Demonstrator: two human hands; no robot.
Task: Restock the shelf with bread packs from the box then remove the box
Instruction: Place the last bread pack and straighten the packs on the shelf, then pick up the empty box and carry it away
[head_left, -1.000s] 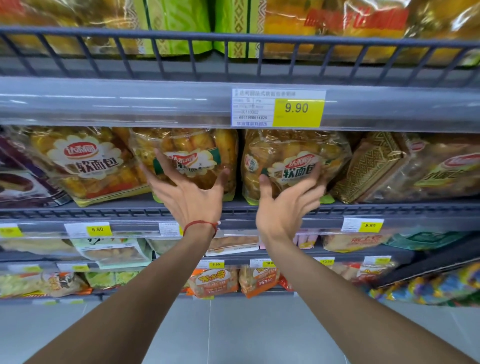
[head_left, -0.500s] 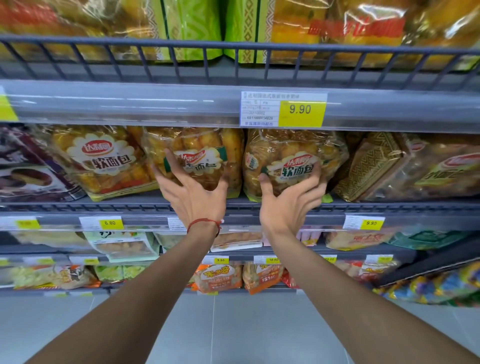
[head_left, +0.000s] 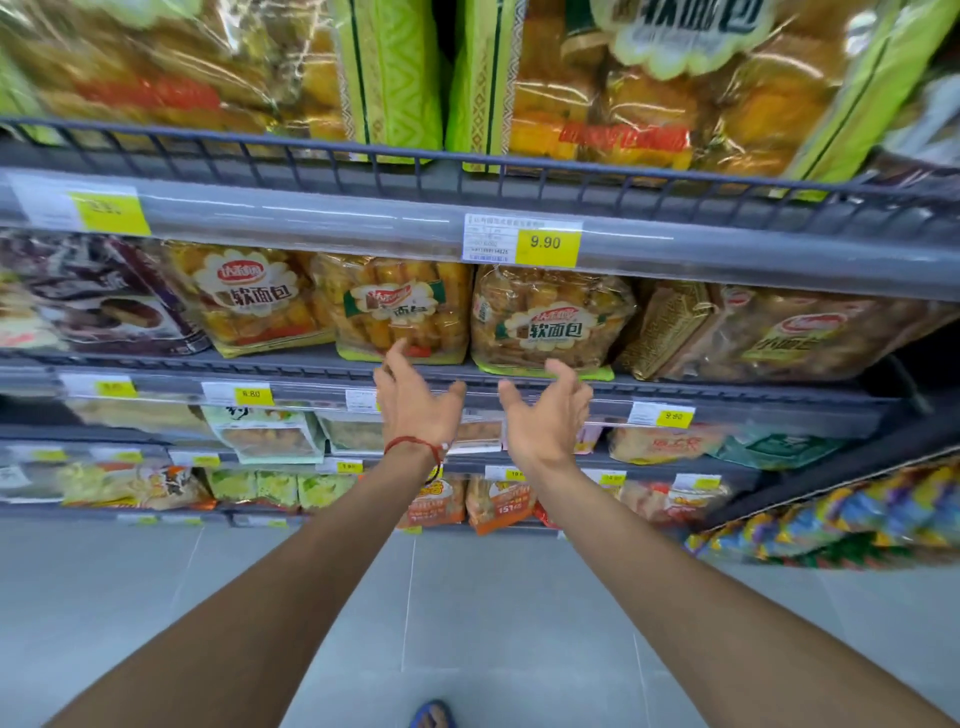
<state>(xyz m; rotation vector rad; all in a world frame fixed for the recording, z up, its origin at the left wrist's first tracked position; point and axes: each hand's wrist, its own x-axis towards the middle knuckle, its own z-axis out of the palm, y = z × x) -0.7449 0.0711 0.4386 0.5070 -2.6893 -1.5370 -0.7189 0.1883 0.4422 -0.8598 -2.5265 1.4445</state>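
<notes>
Several clear bread packs stand upright on the grey shelf (head_left: 322, 370). One pack with a green label (head_left: 397, 306) stands at the middle, and a second green-label pack (head_left: 550, 319) is to its right. My left hand (head_left: 415, 402), with a red string at the wrist, hangs open just below and in front of the middle pack, not touching it. Just below the right pack, my right hand (head_left: 548, 415) is open too, fingers curled and holding nothing. No box is in view.
A shelf above (head_left: 311, 223) carries big green-edged bread bags behind a wire rail, with a 9.90 price tag (head_left: 522, 240). Lower shelves hold smaller snack packs (head_left: 498, 504). A dark display (head_left: 831, 499) juts out at the right. Grey tiled floor (head_left: 260, 597) lies below.
Both hands have come off the two bread packs and dropped back below the shelf edge. The view has shifted so the shelves sit further right and lower.
</notes>
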